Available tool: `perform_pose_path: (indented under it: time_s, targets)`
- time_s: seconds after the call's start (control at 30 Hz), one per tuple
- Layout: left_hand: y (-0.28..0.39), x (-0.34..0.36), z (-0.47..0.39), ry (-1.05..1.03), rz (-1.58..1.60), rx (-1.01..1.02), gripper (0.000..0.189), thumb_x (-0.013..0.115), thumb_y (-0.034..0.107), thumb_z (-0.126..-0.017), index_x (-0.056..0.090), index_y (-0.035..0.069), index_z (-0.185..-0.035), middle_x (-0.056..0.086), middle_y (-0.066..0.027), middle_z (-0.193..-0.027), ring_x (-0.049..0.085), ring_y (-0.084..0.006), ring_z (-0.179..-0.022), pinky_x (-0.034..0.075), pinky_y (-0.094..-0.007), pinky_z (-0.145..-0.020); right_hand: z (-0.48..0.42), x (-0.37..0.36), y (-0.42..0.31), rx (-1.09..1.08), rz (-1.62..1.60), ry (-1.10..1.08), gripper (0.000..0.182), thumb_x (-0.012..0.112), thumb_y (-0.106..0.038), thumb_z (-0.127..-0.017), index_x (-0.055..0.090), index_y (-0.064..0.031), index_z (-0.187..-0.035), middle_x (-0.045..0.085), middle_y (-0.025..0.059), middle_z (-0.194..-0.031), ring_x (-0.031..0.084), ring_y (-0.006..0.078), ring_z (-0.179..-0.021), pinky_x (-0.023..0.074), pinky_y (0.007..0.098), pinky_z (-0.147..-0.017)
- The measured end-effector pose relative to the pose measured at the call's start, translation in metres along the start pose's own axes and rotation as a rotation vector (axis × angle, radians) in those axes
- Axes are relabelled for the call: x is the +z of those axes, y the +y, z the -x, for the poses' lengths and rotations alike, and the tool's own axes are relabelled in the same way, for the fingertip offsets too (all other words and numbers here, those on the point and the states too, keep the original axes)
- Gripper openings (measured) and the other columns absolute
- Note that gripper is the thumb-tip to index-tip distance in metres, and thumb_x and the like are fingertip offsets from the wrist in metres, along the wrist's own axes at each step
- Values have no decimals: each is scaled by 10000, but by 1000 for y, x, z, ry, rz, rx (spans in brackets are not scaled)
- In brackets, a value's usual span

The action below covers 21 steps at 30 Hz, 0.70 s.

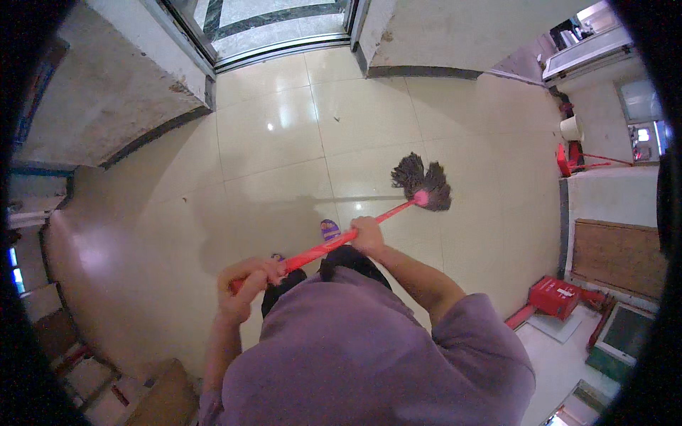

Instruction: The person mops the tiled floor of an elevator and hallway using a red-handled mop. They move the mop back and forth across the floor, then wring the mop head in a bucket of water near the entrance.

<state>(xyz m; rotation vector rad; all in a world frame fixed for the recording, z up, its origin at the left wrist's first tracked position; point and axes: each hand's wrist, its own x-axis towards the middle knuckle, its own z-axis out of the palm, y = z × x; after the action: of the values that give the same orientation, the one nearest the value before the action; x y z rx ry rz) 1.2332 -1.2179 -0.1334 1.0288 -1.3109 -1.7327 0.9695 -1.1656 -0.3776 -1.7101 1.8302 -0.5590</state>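
Note:
Both my hands hold a mop by its red handle (325, 246). My left hand (246, 287) is wrapped around the handle's upper end, at the lower left. Farther down the handle, in front of my body, my right hand (367, 235) grips it. The handle slants up to the right to a pink socket, where the dark grey string mop head (424, 182) lies spread in two clumps on the tiled floor (272, 138). A purple sandal (330, 229) shows on one foot, beside the handle. The other foot is mostly hidden behind the handle and my left hand.
A doorway with a metal sill (282, 51) opens at the top, between two stained walls. At the right stand a red dustpan (563, 160), a white bucket (571, 128) and a red box (554, 297). A small bit of debris (336, 119) lies on the tiles.

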Motion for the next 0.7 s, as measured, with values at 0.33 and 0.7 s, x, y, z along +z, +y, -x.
perform_pose_path:
  time_s: [0.33, 0.7]
  targets:
    - [72, -145, 146, 186, -168, 299, 311, 490, 181, -823, 461, 33, -551, 560, -122, -604, 546, -236, -608, 476, -438, -661, -11, 111, -212, -266, -207, -13, 74, 651, -140, -637, 597, -101, -671, 564, 103, -688, 539, 314, -733, 403, 410, -664]
    - [121, -156, 272, 582, -703, 560, 224, 521, 201, -744, 485, 77, -561, 536, -61, -523, 549, -200, -477, 466, -311, -488, 21, 256, -397, -739, -459, -317, 173, 633, -197, -713, 510, -78, -687, 538, 100, -691, 525, 313, -716, 405, 412, -669]
